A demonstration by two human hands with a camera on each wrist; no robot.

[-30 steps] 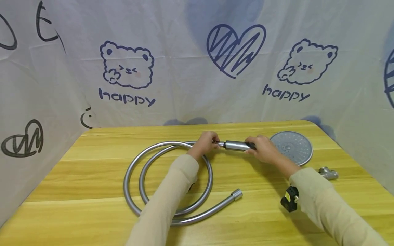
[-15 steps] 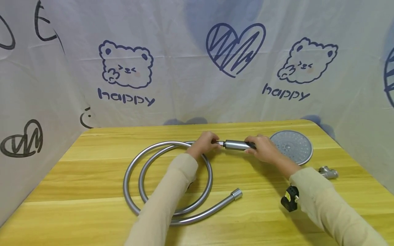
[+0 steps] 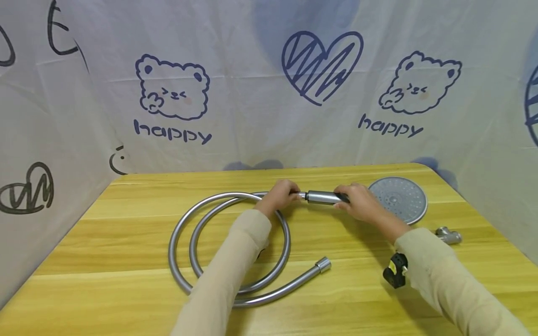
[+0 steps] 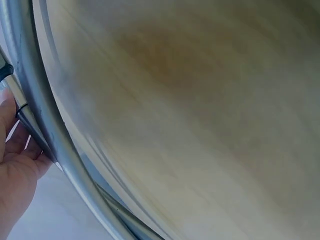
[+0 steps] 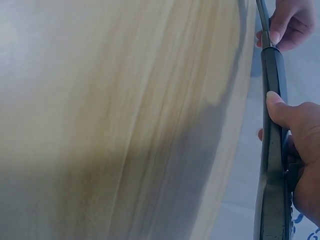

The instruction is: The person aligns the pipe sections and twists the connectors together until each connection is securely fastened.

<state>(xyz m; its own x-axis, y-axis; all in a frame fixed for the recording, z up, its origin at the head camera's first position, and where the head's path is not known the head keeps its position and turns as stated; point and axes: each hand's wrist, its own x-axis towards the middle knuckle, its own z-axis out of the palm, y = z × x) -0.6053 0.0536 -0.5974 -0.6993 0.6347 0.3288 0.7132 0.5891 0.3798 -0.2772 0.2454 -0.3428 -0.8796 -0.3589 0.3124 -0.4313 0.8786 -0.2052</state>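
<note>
1. The left hand [image 3: 280,193] pinches one end of the silver shower hose [image 3: 172,249], with its thumb and fingers close around it.
2. The right hand [image 3: 359,200] holds the gray handle [image 3: 321,197]. In the right wrist view, its thumb lies on top of the handle.
3. The pinched hose end meets the handle between the two hands. I cannot tell how tightly they are joined.
4. The round shower head [image 3: 400,199] is just past the right hand, near the back right of the wooden table [image 3: 105,289]. Its face, full of little dots, shows in the head view.
5. The hose lies on the table in big loops, mostly left of the hands. The left sleeve [image 3: 227,275] covers part of it.
6. The other hose end has a shiny metal nut [image 3: 323,264]. It lies between the two sleeves, touching neither.
7. A small silver pipe fitting [image 3: 449,236] lies near the shower head, partly behind the right sleeve [image 3: 454,280].
8. Behind the table hangs a white cloth [image 3: 252,116] with bears [image 3: 173,88] and a heart [image 3: 322,67] drawn on it.
</note>
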